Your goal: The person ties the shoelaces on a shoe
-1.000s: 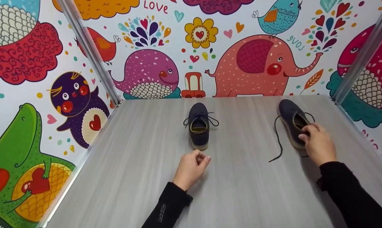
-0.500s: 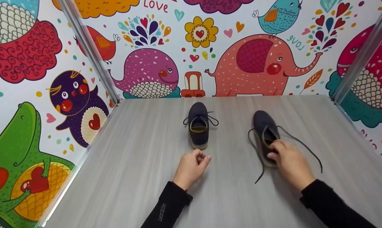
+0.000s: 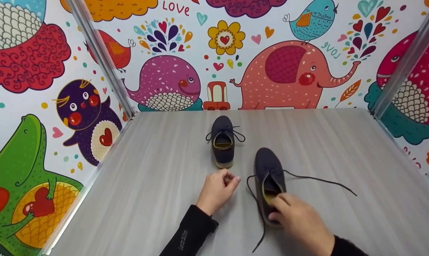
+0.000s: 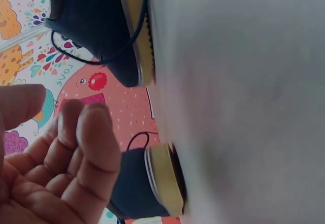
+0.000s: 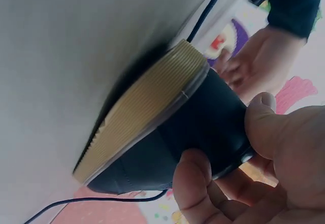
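Observation:
My right hand grips the heel collar of a dark navy shoe with a pale sole. Its laces trail loose on both sides. In the right wrist view, thumb and fingers pinch the back of that shoe. My left hand holds nothing, its fingers loosely curled, between the two shoes and a little nearer to me. Farther back stands the matching shoe, toe to the back wall, its lace tied in a bow. Its heel appears low in the left wrist view.
Both shoes are on a grey wood-grain tabletop. A wall printed with cartoon animals closes off the back, with a similar panel at the left. Metal posts stand at the back corners.
My right hand has brought the loose-laced shoe from the back right toward me and leftward, close to the left hand. The left hand and the tied shoe have hardly moved.

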A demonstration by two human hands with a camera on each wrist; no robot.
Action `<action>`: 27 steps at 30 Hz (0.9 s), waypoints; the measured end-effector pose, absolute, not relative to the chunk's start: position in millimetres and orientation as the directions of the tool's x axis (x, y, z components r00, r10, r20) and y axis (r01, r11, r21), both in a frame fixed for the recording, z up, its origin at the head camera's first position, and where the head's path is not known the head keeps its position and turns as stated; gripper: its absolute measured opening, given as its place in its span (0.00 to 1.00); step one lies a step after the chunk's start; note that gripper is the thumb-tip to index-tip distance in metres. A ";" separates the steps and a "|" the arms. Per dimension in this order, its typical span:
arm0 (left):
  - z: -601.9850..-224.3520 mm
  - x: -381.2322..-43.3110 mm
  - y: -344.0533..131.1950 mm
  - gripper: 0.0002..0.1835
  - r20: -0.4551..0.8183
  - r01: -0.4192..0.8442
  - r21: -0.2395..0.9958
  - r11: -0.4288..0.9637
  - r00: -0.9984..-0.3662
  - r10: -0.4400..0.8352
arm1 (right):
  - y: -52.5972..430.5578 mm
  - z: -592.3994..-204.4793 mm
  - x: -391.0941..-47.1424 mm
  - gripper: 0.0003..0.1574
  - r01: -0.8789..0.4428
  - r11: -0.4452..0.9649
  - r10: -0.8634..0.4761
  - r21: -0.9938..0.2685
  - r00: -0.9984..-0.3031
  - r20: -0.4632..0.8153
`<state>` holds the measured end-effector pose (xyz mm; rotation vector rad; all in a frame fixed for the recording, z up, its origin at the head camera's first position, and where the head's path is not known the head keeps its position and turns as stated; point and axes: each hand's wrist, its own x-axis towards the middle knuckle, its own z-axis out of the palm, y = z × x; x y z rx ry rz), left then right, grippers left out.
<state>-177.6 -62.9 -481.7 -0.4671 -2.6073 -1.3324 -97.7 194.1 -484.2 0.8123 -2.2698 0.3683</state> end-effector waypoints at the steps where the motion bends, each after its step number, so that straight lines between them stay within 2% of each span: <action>1: -481.4 -176.7 -61.9 0.10 0.297 0.359 0.757 0.546 -0.933 0.202 | 190.8 -484.1 -93.3 0.24 -0.652 0.758 -0.462 -0.024 -0.562 0.686; 4: -480.0 -173.6 -58.1 0.08 0.318 0.386 0.752 0.534 -0.922 0.220 | 183.5 -483.2 -81.5 0.24 -0.684 0.728 -0.497 -0.040 -0.567 0.657; 7: -478.5 -170.3 -54.0 0.08 0.351 0.425 0.736 0.527 -0.905 0.240 | 180.2 -479.4 -74.9 0.23 -0.713 0.693 -0.501 -0.107 -0.583 0.640; 11: -476.5 -166.1 -49.3 0.11 0.389 0.469 0.729 0.500 -0.883 0.261 | 183.4 -470.6 -82.3 0.19 -0.706 0.665 -0.412 -0.245 -0.620 0.668; 14: -476.0 -164.0 -46.3 0.12 0.421 0.503 0.721 0.476 -0.864 0.274 | 190.1 -463.1 -99.0 0.14 -0.609 0.673 -0.276 -0.419 -0.733 0.622; 17: -477.4 -163.4 -42.6 0.12 0.441 0.532 0.683 0.501 -0.846 0.299 | 198.3 -460.1 -118.6 0.07 -0.433 0.666 -0.158 -0.607 -0.878 0.452; 19: -479.2 -163.9 -39.7 0.12 0.434 0.538 0.650 0.536 -0.843 0.318 | 203.1 -461.4 -129.7 0.07 -0.316 0.643 -0.122 -0.698 -0.941 0.315; 23: -481.0 -164.8 -35.9 0.12 0.406 0.541 0.602 0.588 -0.841 0.359 | 207.9 -470.4 -142.9 0.14 -0.231 0.617 -0.134 -0.752 -0.973 0.189; 27: -480.9 -165.5 -36.4 0.10 0.402 0.544 0.590 0.596 -0.839 0.368 | 207.1 -474.4 -147.3 0.15 -0.228 0.628 -0.140 -0.744 -0.974 0.180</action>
